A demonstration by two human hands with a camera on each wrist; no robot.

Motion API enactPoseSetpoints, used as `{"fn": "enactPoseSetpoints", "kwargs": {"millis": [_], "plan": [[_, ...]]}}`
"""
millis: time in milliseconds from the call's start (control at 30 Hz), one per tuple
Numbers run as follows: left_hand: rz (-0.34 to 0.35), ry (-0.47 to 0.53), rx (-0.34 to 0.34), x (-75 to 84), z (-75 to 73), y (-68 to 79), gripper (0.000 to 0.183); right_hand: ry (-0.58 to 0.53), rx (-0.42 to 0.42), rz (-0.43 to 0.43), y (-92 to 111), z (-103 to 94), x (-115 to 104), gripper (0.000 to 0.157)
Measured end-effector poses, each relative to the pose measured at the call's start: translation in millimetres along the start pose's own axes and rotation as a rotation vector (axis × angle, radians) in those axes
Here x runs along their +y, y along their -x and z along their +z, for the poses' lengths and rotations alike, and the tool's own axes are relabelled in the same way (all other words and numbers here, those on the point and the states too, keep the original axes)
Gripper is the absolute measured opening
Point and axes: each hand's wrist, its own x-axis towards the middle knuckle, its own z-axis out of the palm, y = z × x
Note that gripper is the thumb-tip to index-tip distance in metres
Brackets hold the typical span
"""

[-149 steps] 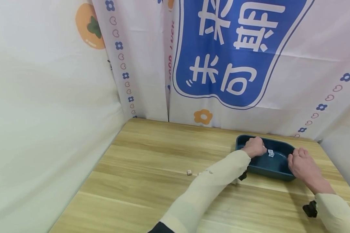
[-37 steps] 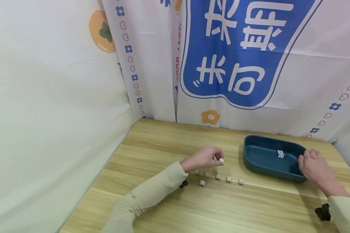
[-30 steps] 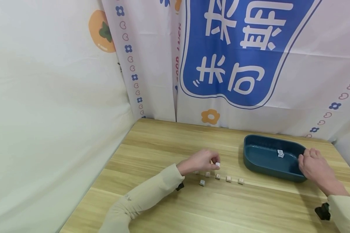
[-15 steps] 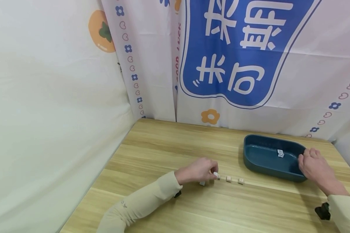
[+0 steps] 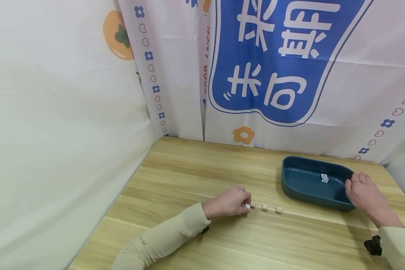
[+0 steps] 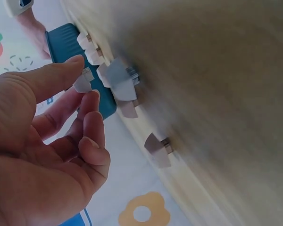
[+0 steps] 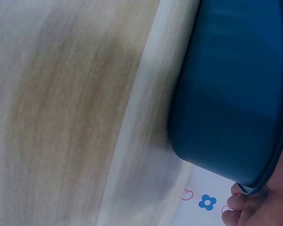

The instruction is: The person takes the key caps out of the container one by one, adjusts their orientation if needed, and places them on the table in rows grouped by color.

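Observation:
A small white keycap (image 5: 248, 206) is pinched between the thumb and forefinger of my left hand (image 5: 231, 201), low over the table beside a row of keycaps. In the left wrist view this keycap (image 6: 83, 81) sits at the fingertips, the other fingers loosely curled. To its right in the head view lie row keycaps, among them one pale keycap (image 5: 264, 207) and an end keycap (image 5: 278, 210); my left hand hides others. My right hand (image 5: 364, 193) grips the right end of a dark teal box (image 5: 310, 199), fingers over its rim.
Inside the box lie white keycaps (image 5: 324, 178) close together. The wooden table (image 5: 189, 165) meets a printed cloth (image 5: 175, 93) at the back and a plain white cloth (image 5: 71, 131) at the left. Several keycaps (image 6: 156, 148) stand along the table in the left wrist view.
My left hand has come from inside the box to the row with a keycap, then lowered it toward the table, shifting slightly left. My right hand has stayed on the box.

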Motion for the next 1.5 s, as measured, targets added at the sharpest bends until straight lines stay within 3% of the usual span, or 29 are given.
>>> {"fn": "enactPoseSetpoints", "kwargs": {"millis": [200,433,733,1033,1233,1500], "plan": [[-0.003,-0.040,-0.021,1.2,4.4,3.5,0.013,0.004,0.012,-0.012,0.1,-0.3,-0.6,0.040],[0.025,-0.104,-0.036,2.6,8.7,3.8,0.014,0.117,-0.011,-0.089,2.2,-3.3,-0.8,0.038],[0.029,-0.144,-0.050,3.3,11.4,3.5,0.016,0.059,-0.008,-0.035,1.3,-2.6,-1.7,0.042],[0.042,-0.157,-0.048,3.7,13.1,4.6,0.018,0.235,-0.039,-0.166,3.3,-4.7,0.3,0.040],[0.026,-0.125,-0.050,3.1,8.9,3.6,0.023,0.283,0.007,-0.232,5.5,-3.9,0.1,0.036],[0.109,-0.114,0.022,7.8,-7.7,-8.2,0.026,0.390,0.059,-0.305,7.7,-4.4,-0.6,0.026]]}}
